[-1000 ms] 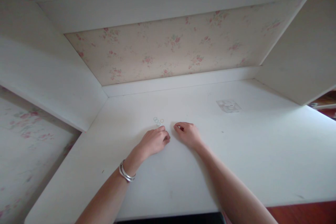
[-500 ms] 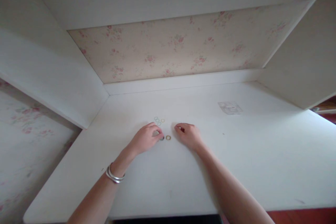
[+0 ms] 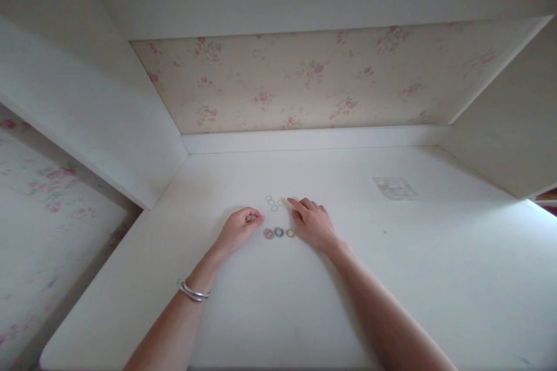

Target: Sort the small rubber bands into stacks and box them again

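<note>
Three small thick rings lie in a short row on the white desk top (image 3: 435, 278): a pinkish ring (image 3: 268, 233), a blue-grey ring (image 3: 279, 232) and a yellowish ring (image 3: 290, 233). The blue-grey ring is the middle one; the pinkish ring lies just beside it toward the left hand, the yellowish ring just beside it toward the right hand. Whether the rings touch one another cannot be told.

Behind the row, farther from the person, lies a cluster of thin pale-green wire-like rings (image 3: 272, 203), near the row but apart from it.

The left hand (image 3: 239, 227) rests on the desk just beside the pinkish ring. Its fingers are curled in toward the palm; something small shows between the fingertips, but what it is cannot be told. Two silver bangles (image 3: 194, 292) sit on the left wrist.

The right hand (image 3: 314, 221) lies palm down just beside the yellowish ring, fingers loosely extended and close together, the index fingertip (image 3: 290, 202) reaching to the edge of the thin-ring cluster. It grips nothing visible.

Well apart from the row, on the right-hand side, a flat clear plastic packet (image 3: 395, 188) lies on the desk. Beyond the rings a low white ledge (image 3: 313, 139) runs beneath a floral-print back panel (image 3: 304, 81), with white side walls (image 3: 87, 104) flanking the recess.
</note>
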{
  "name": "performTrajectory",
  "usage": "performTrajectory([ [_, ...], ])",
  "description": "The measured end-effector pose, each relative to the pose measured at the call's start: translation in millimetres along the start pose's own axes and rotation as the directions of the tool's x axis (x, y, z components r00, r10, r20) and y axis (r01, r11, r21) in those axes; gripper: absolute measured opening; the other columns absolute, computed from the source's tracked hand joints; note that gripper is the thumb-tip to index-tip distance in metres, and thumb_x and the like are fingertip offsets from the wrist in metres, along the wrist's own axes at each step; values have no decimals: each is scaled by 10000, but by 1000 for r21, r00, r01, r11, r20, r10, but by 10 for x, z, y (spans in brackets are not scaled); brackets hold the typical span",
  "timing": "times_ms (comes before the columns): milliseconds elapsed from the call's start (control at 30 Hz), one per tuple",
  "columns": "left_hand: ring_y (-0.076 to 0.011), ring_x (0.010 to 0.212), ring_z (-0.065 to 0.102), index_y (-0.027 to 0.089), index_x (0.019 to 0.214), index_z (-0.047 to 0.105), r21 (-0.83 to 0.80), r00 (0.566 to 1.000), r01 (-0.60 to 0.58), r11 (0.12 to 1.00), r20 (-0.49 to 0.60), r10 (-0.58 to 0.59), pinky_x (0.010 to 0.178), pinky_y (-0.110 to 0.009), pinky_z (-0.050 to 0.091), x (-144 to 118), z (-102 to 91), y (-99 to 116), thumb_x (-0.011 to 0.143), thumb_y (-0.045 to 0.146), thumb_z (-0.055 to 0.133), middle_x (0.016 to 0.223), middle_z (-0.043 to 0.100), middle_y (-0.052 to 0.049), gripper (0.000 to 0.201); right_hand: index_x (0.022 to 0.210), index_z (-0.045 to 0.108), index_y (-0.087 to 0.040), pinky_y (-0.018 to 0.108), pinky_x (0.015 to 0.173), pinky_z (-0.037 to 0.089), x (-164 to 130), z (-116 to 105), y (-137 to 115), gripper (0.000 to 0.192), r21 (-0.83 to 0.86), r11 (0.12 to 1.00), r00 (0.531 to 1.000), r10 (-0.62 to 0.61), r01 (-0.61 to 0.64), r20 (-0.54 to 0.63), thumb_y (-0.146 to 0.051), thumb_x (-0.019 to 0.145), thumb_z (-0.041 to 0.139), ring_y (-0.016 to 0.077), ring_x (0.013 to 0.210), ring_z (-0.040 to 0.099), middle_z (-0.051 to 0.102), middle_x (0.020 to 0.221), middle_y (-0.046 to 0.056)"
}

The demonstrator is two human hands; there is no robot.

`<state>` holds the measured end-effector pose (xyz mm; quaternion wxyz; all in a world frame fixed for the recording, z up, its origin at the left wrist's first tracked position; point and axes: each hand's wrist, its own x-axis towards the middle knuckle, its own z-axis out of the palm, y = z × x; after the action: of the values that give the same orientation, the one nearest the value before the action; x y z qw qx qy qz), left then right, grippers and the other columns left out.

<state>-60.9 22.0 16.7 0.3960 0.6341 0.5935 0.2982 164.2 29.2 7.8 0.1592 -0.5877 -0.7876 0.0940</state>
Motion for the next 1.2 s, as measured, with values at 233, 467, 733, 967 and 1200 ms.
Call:
performTrajectory([
  [233, -95, 509, 365, 166, 836, 625, -32, 1000, -9, 999, 11, 9, 473, -217, 252, -6, -22, -11, 767, 455, 543, 561, 419, 49, 308, 1189, 558, -385, 357, 832, 332, 182, 85, -12, 311, 36, 998, 999, -54, 54, 1, -377, 908, 426, 177, 936, 517, 488, 1055, 48],
  [467, -101, 514, 399, 172, 831, 633, -5, 999, -22, 1000, -47, 21, 491, -221, 281, 16, 28, -86, 763, 457, 541, 571, 465, 41, 307, 885, 681, -235, 277, 754, 384, 131, 148, 105, 194, 151, 988, 999, 12, -7, -36, -287, 871, 495, 105, 758, 514, 470, 1012, 36],
  [733, -105, 526, 417, 186, 811, 643, 12, 998, -50, 999, -40, 51, 493, -221, 285, 14, 33, -114, 766, 450, 533, 578, 483, 41, 290, 882, 643, -211, 266, 733, 427, -200, 90, 65, 192, 335, 941, 985, 8, 51, -172, -298, 884, 472, 125, 772, 509, 457, 964, 44],
  [967, -105, 529, 432, 186, 837, 644, 10, 997, -73, 997, -30, 73, 497, -224, 292, 20, 45, -150, 775, 446, 529, 581, 501, 40, 291, 930, 645, -219, 260, 684, 436, -513, 73, -51, 227, 379, 918, 991, -88, 120, -100, -310, 909, 437, 102, 689, 492, 454, 967, 47],
  [1200, -115, 569, 485, 174, 851, 651, -14, 997, -76, 997, -21, 76, 527, -228, 323, 2, 30, -127, 779, 428, 528, 652, 578, 15, 291, 932, 648, -217, 277, 714, 443, -473, 69, -101, 238, 303, 937, 982, -144, 174, -119, -281, 915, 419, 132, 755, 516, 477, 949, 60],
])
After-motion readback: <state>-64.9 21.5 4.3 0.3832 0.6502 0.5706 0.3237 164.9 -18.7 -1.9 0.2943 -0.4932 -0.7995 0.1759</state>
